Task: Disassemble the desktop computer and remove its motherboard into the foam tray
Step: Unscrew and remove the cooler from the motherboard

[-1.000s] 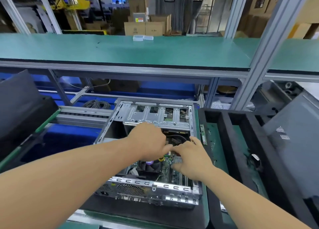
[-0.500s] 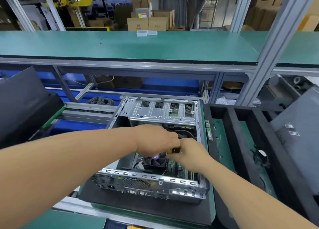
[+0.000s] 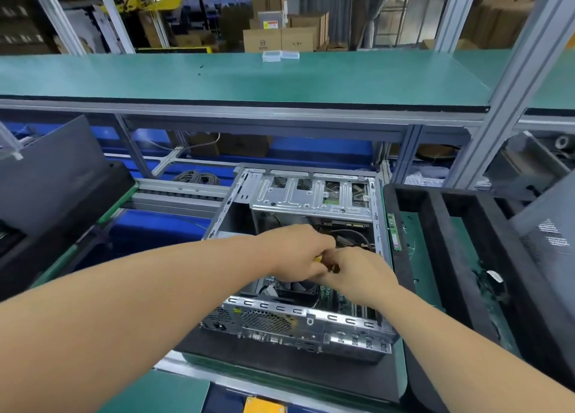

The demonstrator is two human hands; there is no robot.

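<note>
both hands meet inside the open computer case (image 3: 298, 322); left hand (image 3: 295, 252) and right hand (image 3: 361, 274) curl round a yellow-handled tool (image 3: 318, 259), largely hidden.

A factory assembly line: green-matted workbench (image 3: 249, 76), aluminium framing (image 3: 510, 79), stacked cartons (image 3: 280, 39).
</note>
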